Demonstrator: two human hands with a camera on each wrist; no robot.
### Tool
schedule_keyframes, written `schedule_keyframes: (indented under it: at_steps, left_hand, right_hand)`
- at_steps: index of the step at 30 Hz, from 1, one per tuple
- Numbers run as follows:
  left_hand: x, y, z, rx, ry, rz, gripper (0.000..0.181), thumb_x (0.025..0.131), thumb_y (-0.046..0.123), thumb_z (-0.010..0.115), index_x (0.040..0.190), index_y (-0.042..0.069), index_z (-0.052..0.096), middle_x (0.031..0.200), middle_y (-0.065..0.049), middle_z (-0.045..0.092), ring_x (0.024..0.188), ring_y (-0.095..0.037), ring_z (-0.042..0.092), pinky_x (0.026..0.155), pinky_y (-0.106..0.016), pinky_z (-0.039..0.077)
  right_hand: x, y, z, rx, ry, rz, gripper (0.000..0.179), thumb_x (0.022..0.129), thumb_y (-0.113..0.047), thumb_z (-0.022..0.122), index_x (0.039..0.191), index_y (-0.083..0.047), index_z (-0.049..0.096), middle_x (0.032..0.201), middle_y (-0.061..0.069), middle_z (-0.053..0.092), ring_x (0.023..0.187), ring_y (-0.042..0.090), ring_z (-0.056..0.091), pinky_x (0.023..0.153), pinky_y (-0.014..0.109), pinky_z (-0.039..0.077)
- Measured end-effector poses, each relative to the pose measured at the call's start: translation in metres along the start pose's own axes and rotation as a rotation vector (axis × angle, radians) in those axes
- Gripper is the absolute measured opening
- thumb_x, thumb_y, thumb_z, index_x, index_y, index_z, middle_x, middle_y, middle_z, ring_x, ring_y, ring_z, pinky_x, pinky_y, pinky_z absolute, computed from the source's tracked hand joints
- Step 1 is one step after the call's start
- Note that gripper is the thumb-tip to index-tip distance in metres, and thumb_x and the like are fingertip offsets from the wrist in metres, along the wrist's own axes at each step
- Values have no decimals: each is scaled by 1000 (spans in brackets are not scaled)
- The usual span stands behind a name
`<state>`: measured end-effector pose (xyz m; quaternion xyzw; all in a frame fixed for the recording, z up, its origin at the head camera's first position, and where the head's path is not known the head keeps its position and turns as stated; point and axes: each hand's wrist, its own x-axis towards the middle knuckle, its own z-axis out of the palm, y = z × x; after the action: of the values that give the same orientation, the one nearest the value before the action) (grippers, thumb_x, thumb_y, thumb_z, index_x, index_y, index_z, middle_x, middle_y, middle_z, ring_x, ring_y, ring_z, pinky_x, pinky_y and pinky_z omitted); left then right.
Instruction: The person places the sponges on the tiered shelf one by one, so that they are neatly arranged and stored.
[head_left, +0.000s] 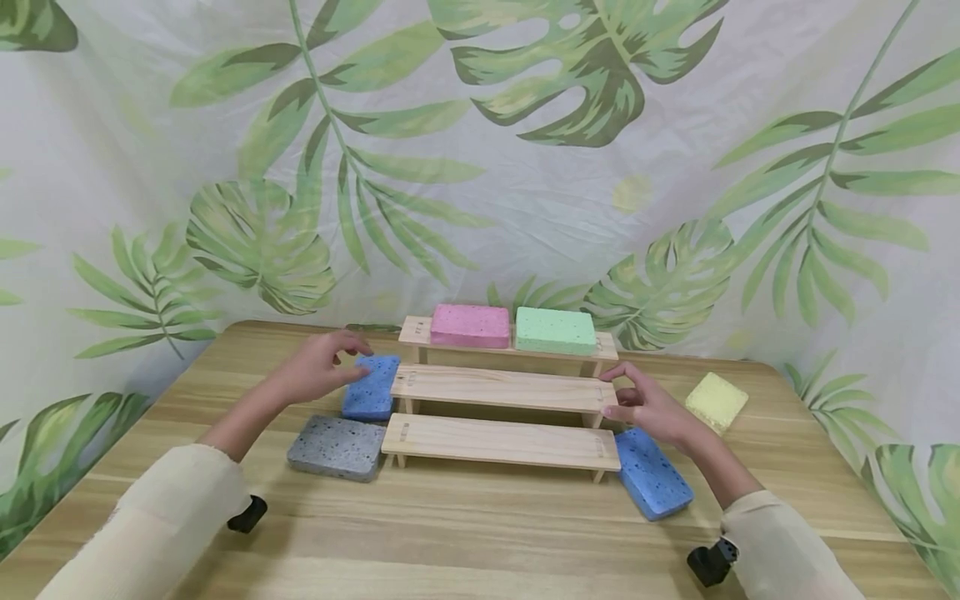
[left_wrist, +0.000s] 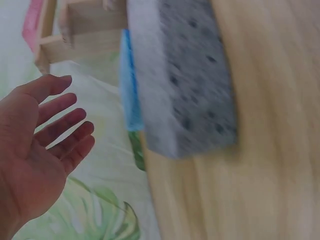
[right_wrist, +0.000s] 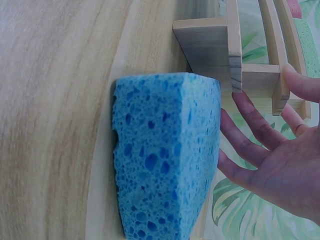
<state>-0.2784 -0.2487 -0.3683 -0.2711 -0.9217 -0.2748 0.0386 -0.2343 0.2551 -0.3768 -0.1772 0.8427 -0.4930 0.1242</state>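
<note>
Three stepped wooden display risers stand in a row on the table. My right hand (head_left: 647, 406) pinches the right end of the middle riser (head_left: 502, 387), thumb at its front edge and forefinger at its back; its other fingers spread out near a blue sponge (right_wrist: 155, 155). My left hand (head_left: 318, 367) hovers with loosely bent fingers over another blue sponge (head_left: 371, 392), left of the middle riser, holding nothing. A grey sponge (left_wrist: 185, 80) lies just in front of that one. On the back riser (head_left: 415, 331) sit a pink sponge (head_left: 470, 326) and a mint green sponge (head_left: 555, 331).
The low front riser (head_left: 498, 440) stands closest to me, its top bare. Over at the right lies a yellow sponge (head_left: 717, 402). A leaf-patterned cloth (head_left: 525, 208) hangs behind the wooden table (head_left: 450, 533).
</note>
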Motion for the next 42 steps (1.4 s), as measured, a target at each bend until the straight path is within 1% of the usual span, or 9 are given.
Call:
schedule_keyframes:
  at_steps: [6,13,20,25,29,32,36,39,42]
  left_hand:
    - [-7,-17,5,-6,-154,11,33,96,13,71,122,-7,70,135,-32,61,127,-53,54,102,-65,45]
    - [-13,-20,3,-32,-226,-22,38,96,18,73,125,-7,68,145,-34,52,134,-56,47,106,-67,41]
    - [-14,-14,-3,78,-230,-39,34,94,14,73,117,-11,71,128,-35,61,121,-55,56,101,-65,46]
    - [-15,-11,-11,167,-240,-63,31,92,12,73,111,-13,73,107,-24,71,100,-41,68,90,-57,54]
    - [-15,-10,-20,193,-239,-100,32,93,10,72,113,-15,70,100,-22,73,90,-34,70,83,-53,56]
    - [-16,-14,-21,218,-225,-101,33,91,6,74,116,-14,69,110,-27,70,105,-44,67,92,-58,53]
    - [-17,-21,-18,225,-247,-84,40,82,-3,75,122,-10,69,136,-37,57,127,-57,51,104,-65,43]
    - [-17,-24,-16,213,-273,-93,49,77,-7,75,125,-7,68,144,-38,49,132,-59,46,106,-66,41]
    - [-18,-25,-15,202,-270,-109,53,73,-9,76,126,-7,67,143,-37,51,132,-58,47,106,-66,41]
  right_hand:
    - [-1,-2,0,-5,1,1,47,100,-4,63,139,3,38,98,20,72,94,31,67,84,47,51]
    - [-1,-2,1,-14,4,10,46,100,-4,64,138,2,39,90,19,69,88,29,64,80,44,49]
    - [-1,-2,2,2,-1,9,48,100,-3,64,140,2,38,88,17,68,87,29,62,80,44,48]
    - [-1,-2,1,0,-1,6,47,100,-3,63,140,3,38,92,19,70,90,30,65,82,45,49]
    - [-1,-2,1,-3,-2,4,47,100,-3,63,140,3,38,96,21,71,93,31,66,84,46,50]
    - [-1,0,0,-9,0,3,46,101,-4,63,139,3,38,96,22,71,93,31,66,84,47,50]
    - [-1,1,-1,-21,5,2,45,100,-4,63,138,2,39,97,23,71,93,31,67,84,47,51]
    - [-1,1,-1,-23,5,1,45,100,-5,63,138,2,39,97,23,71,94,31,68,85,47,51]
    - [-1,1,0,-15,4,-3,46,100,-4,63,139,3,39,96,22,72,93,31,67,84,46,51]
